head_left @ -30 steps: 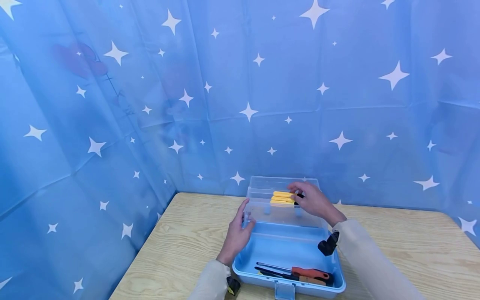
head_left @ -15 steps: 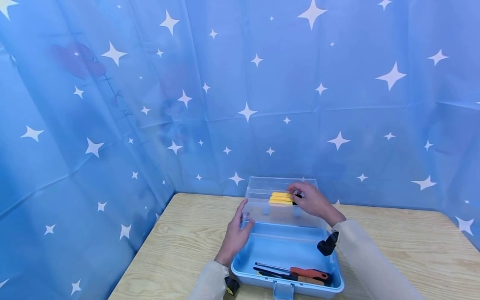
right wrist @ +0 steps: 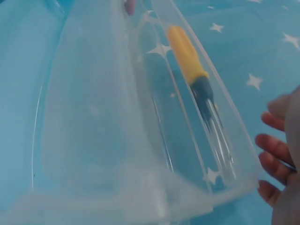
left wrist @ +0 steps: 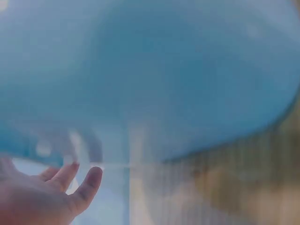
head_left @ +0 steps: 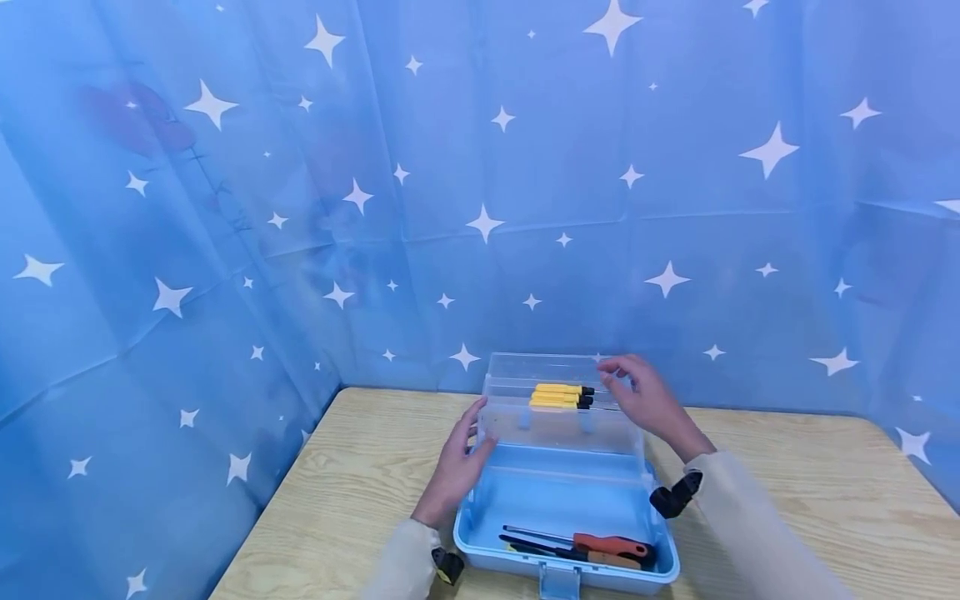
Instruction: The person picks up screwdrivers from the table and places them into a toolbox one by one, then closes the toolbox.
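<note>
A light blue toolbox [head_left: 558,500] stands with its clear lid [head_left: 558,429] raised at the back. In the lid's compartment lie several small yellow-handled screwdrivers [head_left: 558,396] with black collars and thin metal shafts. My right hand [head_left: 648,400] is just right of them at the lid's end, holding nothing, fingers loosely bent; the right wrist view shows those fingers [right wrist: 276,150] apart from the clear plastic. At the lid's left edge rests my left hand [head_left: 457,462], fingers extended and thumb spread from them. Blue plastic fills most of the left wrist view, the hand [left wrist: 42,201] low in its corner.
Inside the box's front lie a red-handled screwdriver [head_left: 611,545] and a tool with a brown handle [head_left: 613,560]. A blue latch [head_left: 559,581] hangs at the front. The wooden table [head_left: 787,492] ends against a blue star-patterned curtain [head_left: 420,275].
My right hand has let go of the yellow-handled screwdrivers and moved right; their black collars now show. The left hand stays at the lid's edge. The head view has shifted slightly.
</note>
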`<state>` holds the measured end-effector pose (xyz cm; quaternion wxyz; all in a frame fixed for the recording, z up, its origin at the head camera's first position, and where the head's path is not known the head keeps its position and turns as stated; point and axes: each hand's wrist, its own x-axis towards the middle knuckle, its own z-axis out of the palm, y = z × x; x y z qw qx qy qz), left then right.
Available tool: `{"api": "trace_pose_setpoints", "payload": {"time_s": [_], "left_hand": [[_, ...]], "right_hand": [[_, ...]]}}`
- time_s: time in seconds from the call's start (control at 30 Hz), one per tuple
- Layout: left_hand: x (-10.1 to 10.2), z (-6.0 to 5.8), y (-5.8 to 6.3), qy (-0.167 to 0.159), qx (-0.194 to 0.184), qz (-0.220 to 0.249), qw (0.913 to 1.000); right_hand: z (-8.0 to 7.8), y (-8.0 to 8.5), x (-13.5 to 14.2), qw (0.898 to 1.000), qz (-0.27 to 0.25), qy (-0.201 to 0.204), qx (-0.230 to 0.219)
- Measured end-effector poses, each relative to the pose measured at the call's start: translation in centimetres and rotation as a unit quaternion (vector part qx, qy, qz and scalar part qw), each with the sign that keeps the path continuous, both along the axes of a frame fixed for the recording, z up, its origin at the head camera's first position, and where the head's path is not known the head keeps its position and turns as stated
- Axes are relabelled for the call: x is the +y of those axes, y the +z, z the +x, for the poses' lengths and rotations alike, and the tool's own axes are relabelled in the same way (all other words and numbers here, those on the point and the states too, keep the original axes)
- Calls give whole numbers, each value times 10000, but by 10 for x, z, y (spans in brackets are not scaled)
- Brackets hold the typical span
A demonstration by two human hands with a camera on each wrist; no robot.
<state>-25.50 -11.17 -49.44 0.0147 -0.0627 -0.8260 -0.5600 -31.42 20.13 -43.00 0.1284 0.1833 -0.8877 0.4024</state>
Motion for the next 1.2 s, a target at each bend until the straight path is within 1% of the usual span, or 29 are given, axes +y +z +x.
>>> {"api": "trace_pose_setpoints", "payload": {"time_s": [0.07,0.17,0.27,0.33,0.4,0.5,0.57,0.67,0.73,0.87,1.03,1.13,1.2], "left_hand": [[-6,-3,2,-118,56,100,9999],[-15,-12,4,-170,-18,329,9993],[-24,-23,6,-124,-156,574,9982],[-29,-30,6,-75,-326,711,9969],[-33,-36,7,-150,-404,796,9959],[-35,-46,3,-331,-560,841,9943],[-36,-53,-2,-434,-692,852,9930],[-36,-61,-8,-561,-916,961,9896],[-35,-65,-10,-638,-1049,1106,9863],[-32,-69,-9,-826,-1270,1499,9770],[-29,-73,-6,-997,-1406,1876,9670],[-29,-75,-5,-1038,-1496,2075,9611],[-29,-76,-5,-1069,-1498,2128,9596]], "right_hand": [[1,-3,9,9995,-171,-254,43],[3,-8,23,9974,-392,-591,-108],[4,-14,35,9944,-490,-783,-510],[4,-20,41,9918,-556,-803,-820],[4,-26,45,9876,-620,-783,-1210],[3,-36,49,9772,-721,-697,-1872],[2,-41,49,9679,-802,-642,-2292],[1,-46,49,9550,-934,-606,-2749],[1,-49,47,9475,-1071,-604,-2952],[0,-53,45,9367,-1246,-599,-3216],[-1,-52,42,9326,-1388,-513,-3291],[-2,-50,41,9306,-1431,-435,-3341],[-3,-49,41,9294,-1488,-393,-3356]]}}
